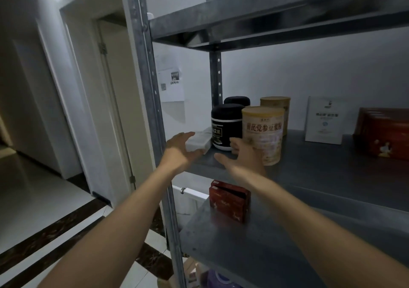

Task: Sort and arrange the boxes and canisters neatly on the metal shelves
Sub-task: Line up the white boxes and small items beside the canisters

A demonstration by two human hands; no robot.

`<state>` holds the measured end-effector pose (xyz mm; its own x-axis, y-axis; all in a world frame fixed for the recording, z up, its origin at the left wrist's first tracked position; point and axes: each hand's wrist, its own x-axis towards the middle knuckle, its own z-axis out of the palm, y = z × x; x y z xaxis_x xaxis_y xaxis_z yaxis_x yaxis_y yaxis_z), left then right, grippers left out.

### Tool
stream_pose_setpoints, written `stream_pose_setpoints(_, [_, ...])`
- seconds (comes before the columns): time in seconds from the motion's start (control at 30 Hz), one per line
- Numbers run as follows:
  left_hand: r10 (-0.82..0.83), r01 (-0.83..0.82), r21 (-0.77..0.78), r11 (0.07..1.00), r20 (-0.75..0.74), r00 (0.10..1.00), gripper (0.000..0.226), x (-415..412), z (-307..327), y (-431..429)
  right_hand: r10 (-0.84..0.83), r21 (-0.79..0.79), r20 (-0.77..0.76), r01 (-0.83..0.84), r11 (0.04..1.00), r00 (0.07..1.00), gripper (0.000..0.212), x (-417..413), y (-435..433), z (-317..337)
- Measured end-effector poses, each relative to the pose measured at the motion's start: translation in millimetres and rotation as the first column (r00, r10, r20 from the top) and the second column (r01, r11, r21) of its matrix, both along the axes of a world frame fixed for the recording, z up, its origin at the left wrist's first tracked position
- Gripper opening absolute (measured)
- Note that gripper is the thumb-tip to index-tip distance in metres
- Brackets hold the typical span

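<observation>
A small white box (200, 142) lies at the left end of the middle metal shelf (321, 168). My left hand (180, 149) touches its near left side with straight fingers. My right hand (241, 154) hovers open just in front of a black canister (225, 127) and a gold canister (263, 132). A second black canister (236, 100) and a second gold canister (276, 106) stand behind those. A white box (325, 120) and a red box (385, 132) stand farther right on the same shelf.
A red tin box (229, 200) sits on the lower shelf (243, 254). The front-left upright post (152, 101) is close to my left wrist. The upper shelf (276, 19) hangs overhead. A doorway (88, 110) opens at the left. Packages (212, 276) lie below.
</observation>
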<state>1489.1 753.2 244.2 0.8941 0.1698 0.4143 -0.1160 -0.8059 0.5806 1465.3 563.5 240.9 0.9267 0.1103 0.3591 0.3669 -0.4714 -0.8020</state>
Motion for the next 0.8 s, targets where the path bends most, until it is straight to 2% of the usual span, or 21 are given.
stream_pose_setpoints(0.1, [-0.051,0.075,0.172,0.982,-0.136,0.989,0.077,27,-7,14,-0.02,-0.018,0.036,0.021,1.0,0.999,0.062,10,12,-4])
stream_pose_setpoints(0.17, [-0.12,0.155,0.176,0.972,-0.197,0.973,0.086,36,-12,21,-0.028,-0.03,0.05,0.029,0.999,0.998,0.062,14,18,-6])
stream_pose_setpoints(0.27, [-0.163,0.178,0.173,0.969,-0.099,0.982,0.095,49,-25,33,-0.03,-0.023,0.062,0.031,0.999,0.998,0.061,21,22,-8])
stream_pose_setpoints(0.43, [-0.227,0.239,0.154,0.959,-0.09,0.97,0.07,41,-28,43,-0.026,-0.033,0.068,0.028,0.999,0.997,0.063,26,26,-10])
stream_pose_setpoints(0.6, [-0.303,0.291,0.233,0.928,0.013,0.953,0.065,16,-31,53,0.008,-0.047,0.052,-0.005,0.999,0.999,0.068,23,24,-11])
stream_pose_setpoints(0.67, [-0.281,0.245,0.311,0.918,0.074,0.957,0.067,6,-32,53,0.047,-0.076,0.072,-0.041,0.996,0.996,0.068,20,22,-11])
stream_pose_setpoints(0.8, [-0.206,0.14,0.35,0.926,0.158,0.966,0.052,-9,-30,49,0.148,-0.183,0.115,-0.125,0.975,0.982,0.079,16,19,-13])
